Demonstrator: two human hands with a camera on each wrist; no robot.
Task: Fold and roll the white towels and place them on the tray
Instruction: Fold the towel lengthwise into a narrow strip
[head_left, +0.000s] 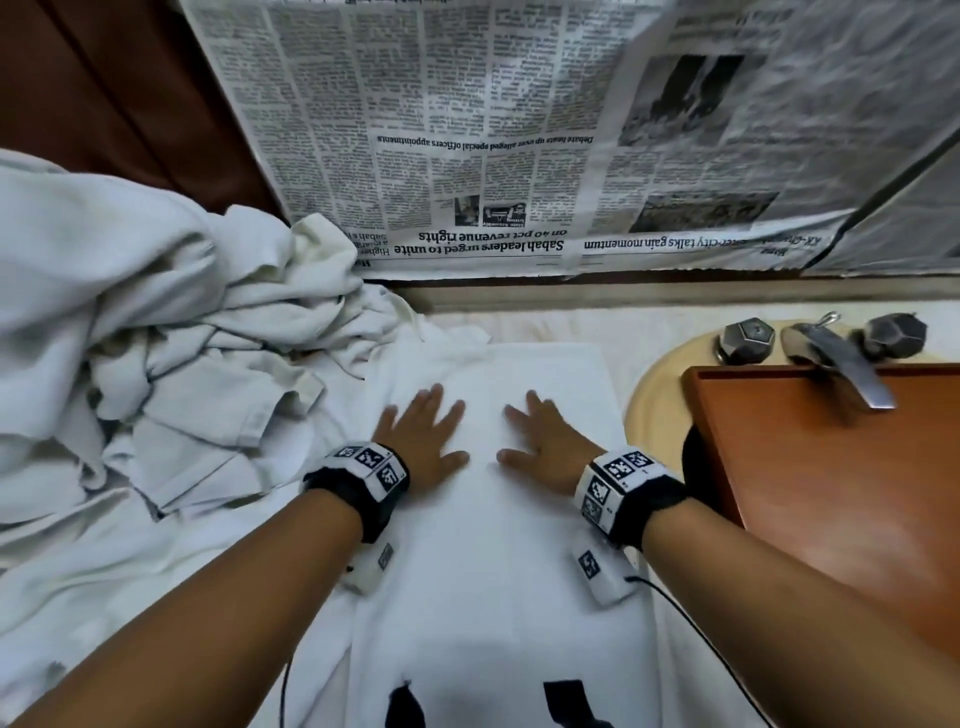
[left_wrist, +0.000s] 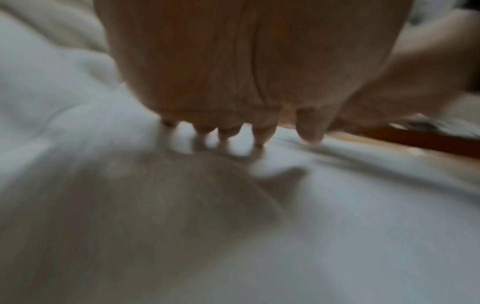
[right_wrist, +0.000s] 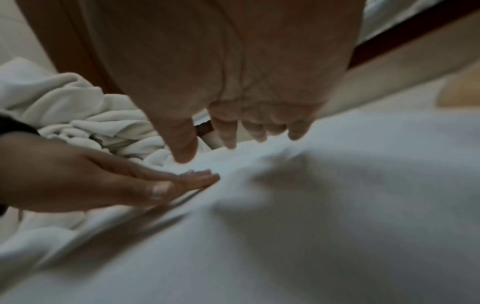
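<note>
Pressing flat on the folded white towel (head_left: 488, 467) laid lengthwise before me: left hand (head_left: 423, 441) and right hand (head_left: 540, 449), fingers (head_left: 535, 402) spread straight, gripping nothing. Crumpled towel pile (head_left: 156, 332) lies left, wooden tray (head_left: 831, 493) right.

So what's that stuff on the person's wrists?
Both arms are bare, with no sleeves. Each wrist wears a black band carrying white blocks printed with black square code markings. A small white box sits under each wrist, and thin black cables trail back from them.
</note>
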